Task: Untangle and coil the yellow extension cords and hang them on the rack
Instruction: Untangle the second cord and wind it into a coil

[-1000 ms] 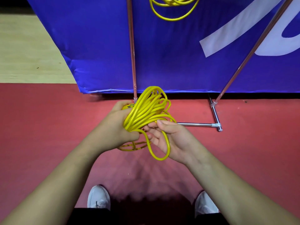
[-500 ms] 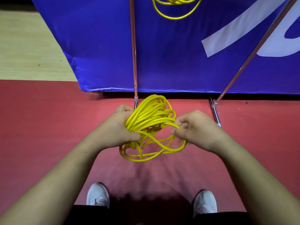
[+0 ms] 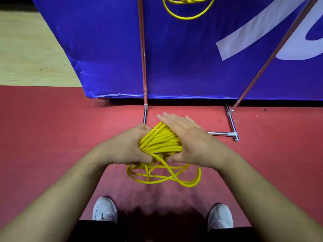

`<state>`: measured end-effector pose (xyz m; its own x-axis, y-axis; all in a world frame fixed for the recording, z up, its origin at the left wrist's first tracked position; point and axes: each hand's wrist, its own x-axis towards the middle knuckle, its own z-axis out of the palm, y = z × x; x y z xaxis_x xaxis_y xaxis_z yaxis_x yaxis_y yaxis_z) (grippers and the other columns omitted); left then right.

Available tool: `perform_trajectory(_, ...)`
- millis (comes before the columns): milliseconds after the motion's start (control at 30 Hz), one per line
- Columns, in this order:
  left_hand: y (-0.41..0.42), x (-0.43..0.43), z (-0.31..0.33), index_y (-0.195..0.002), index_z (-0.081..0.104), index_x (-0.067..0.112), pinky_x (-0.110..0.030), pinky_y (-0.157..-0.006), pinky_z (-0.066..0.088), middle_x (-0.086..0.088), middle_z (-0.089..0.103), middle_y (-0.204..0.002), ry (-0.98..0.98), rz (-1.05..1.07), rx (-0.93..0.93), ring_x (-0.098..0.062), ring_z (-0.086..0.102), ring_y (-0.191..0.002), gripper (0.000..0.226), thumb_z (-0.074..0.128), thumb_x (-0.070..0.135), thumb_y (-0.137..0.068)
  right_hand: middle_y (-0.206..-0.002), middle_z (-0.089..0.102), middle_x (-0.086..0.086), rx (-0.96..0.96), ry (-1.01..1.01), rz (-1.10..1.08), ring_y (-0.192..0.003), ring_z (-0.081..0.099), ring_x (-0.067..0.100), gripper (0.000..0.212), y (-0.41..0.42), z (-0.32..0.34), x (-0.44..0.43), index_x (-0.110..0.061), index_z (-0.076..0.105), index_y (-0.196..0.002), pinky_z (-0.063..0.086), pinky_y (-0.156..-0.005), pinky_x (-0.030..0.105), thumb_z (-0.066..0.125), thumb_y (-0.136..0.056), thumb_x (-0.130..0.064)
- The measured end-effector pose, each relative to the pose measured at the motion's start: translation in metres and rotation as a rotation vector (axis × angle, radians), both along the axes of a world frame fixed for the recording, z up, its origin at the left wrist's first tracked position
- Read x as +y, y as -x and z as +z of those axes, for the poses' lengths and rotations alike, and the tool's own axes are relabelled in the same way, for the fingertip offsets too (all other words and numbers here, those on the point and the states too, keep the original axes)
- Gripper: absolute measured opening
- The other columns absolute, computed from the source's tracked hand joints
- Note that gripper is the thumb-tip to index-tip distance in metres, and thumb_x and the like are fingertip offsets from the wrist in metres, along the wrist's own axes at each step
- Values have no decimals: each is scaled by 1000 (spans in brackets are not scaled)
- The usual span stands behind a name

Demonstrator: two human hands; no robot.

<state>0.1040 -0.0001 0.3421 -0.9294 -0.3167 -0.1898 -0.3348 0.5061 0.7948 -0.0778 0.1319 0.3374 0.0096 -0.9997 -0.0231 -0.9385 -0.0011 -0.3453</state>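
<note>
Cord bundle [image 3: 160, 142] right in the middle of the view, up above the red floor [image 3: 52, 137], sandwiched between both hands. Bright yellow, smooth round jacket, a bit glossy, loads of strands packed side by side. Strands running mostly left to right and tipping up and away at the right end, so long axis basically across the body.

Left hand [image 3: 127, 147] clenched round the left end, fingers wrapped under, thumb on the near side. Right hand [image 3: 190, 142] laid flat over the top right of the pack, fingers straight and aimed away-left, palm pressing down, thumb tucked against the near strands. Not curled round anything, as far as visible.

Loose loops [image 3: 166, 177] dangling below the hands in a wide oval, crossing over each other, way messier than the packed part. Can't tell if touching the floor.

Behind: rack [image 3: 142, 49], thin shiny metal tubes, one upright, one slanted, foot bars flat on the floor. Second coil [image 3: 187, 9] of the same yellow looping down from the top edge, in front of a slick blue banner [image 3: 104, 49] with white shapes. Pale wood floor [image 3: 26, 49] far left, white shoes [image 3: 104, 210] at the bottom.
</note>
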Motion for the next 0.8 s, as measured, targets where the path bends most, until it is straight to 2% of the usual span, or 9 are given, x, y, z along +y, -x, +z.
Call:
perform_trajectory(133,1,3,-1,-75,67,36,-12,-72,45,6,53,-106,-84,-19,22,3,58,-86,27,68,17,-56,-124,52,-8,-175,49,-22,-118,48,10,82,0,-7,2,-26,42,-136,34,-107,25,81,-66,-47)
perform_trajectory(233,1,0,-7,-80,68,22,-5,-85,39,6,36,-134,-8,59,4,2,48,-113,30,70,31,-51,-105,58,-5,-94,86,-117,-100,58,20,58,-4,-10,1,-23,52,-112,47,-82,39,74,-66,-51)
perform_trajectory(300,3,-2,-8,-73,65,16,2,-86,28,3,30,-133,71,113,18,4,36,-120,38,66,43,-47,-97,59,-2,4,159,-224,-94,59,28,52,-5,-13,-3,-21,52,-102,48,-73,41,69,-65,-53)
perform_trajectory(400,5,-2,-2,-71,64,7,-5,-72,40,-4,46,-108,97,151,63,10,49,-92,31,69,33,-55,-100,55,0,-99,196,-292,-94,59,29,54,-2,-12,-8,-21,53,-109,50,-76,42,74,-64,-43)
perform_trajectory(467,7,1,3,-75,63,7,-23,-54,49,-10,60,-83,52,175,52,0,54,-60,25,68,26,-60,-99,56,-1,-208,184,-241,-94,58,23,50,3,-10,-9,-18,57,-107,48,-80,39,78,-66,-35)
perform_trajectory(533,8,5,7,-79,63,7,-33,-47,49,-14,66,-68,-33,173,23,-12,55,-51,23,68,21,-62,-97,62,-4,-303,123,-201,-90,59,15,43,9,-9,-5,-20,60,-107,47,-80,34,79,-71,-33)
perform_trajectory(700,8,6,13,-77,60,4,-34,-48,49,-16,65,-60,-243,191,25,-20,56,-49,10,62,5,-67,-131,58,-7,-835,-134,-135,-120,56,6,76,23,5,9,-31,41,-143,45,-101,28,79,-78,-35)
perform_trajectory(733,7,6,13,-77,59,3,-33,-49,48,-17,63,-59,-266,201,24,-20,55,-50,10,62,4,-67,-138,52,-10,-807,-162,-118,-126,51,2,90,19,8,10,-35,33,-147,42,-104,24,82,-72,-42)
perform_trajectory(800,7,6,14,-75,59,4,-32,-49,47,-16,62,-59,-289,209,27,-20,55,-51,10,63,5,-66,-145,44,-15,-487,-104,-100,-134,41,1,108,6,5,6,-40,22,-149,35,-108,26,83,-62,-57)
